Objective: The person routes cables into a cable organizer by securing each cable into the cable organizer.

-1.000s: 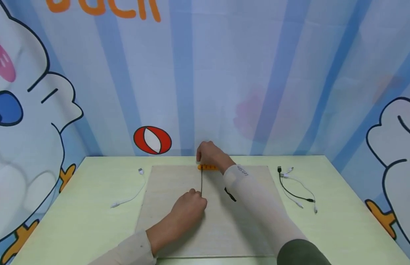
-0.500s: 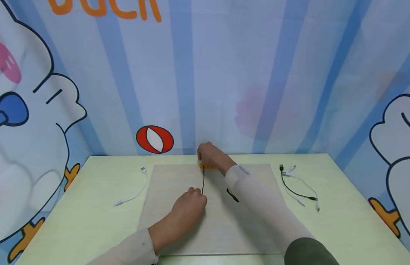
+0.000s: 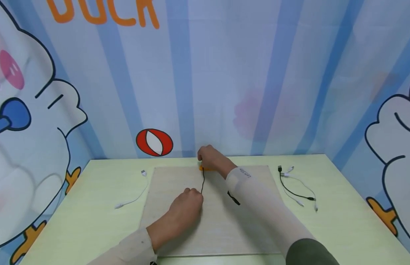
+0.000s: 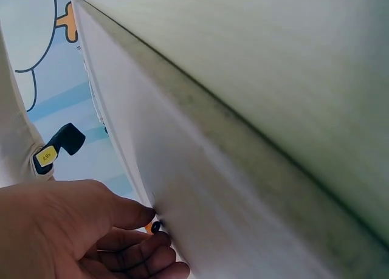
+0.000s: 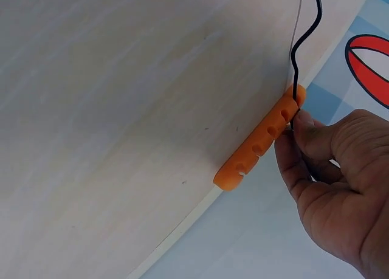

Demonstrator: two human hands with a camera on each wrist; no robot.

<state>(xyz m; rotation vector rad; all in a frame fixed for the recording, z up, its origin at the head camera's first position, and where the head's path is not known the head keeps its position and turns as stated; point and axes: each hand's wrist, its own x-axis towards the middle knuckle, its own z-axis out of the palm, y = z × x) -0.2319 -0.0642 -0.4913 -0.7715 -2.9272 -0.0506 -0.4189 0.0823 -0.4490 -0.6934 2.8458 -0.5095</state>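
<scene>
An orange cable organizer (image 5: 261, 142) with several slots lies along the far edge of the pale board (image 3: 178, 228). A black cable (image 5: 296, 54) runs through its end slot. My right hand (image 5: 340, 169) pinches the cable between thumb and fingers just behind that slot; in the head view this hand (image 3: 213, 159) partly covers the organizer. Nearer the middle of the board, my left hand (image 3: 185, 208) pinches the same cable. Between the two hands the cable bends slightly. The left wrist view shows the left hand (image 4: 109, 230) with a dark bit of cable at its fingertips.
A white cable (image 3: 135, 198) lies on the table left of the board. Black and white cables (image 3: 296, 195) lie together on the right. A dark cable piece (image 3: 233, 198) shows beside the right sleeve. A printed curtain (image 3: 218, 73) stands behind the table.
The cable between the hands has gone from straight to slightly slack and wavy. My left hand has shifted slightly left; the right hand stays at the organizer.
</scene>
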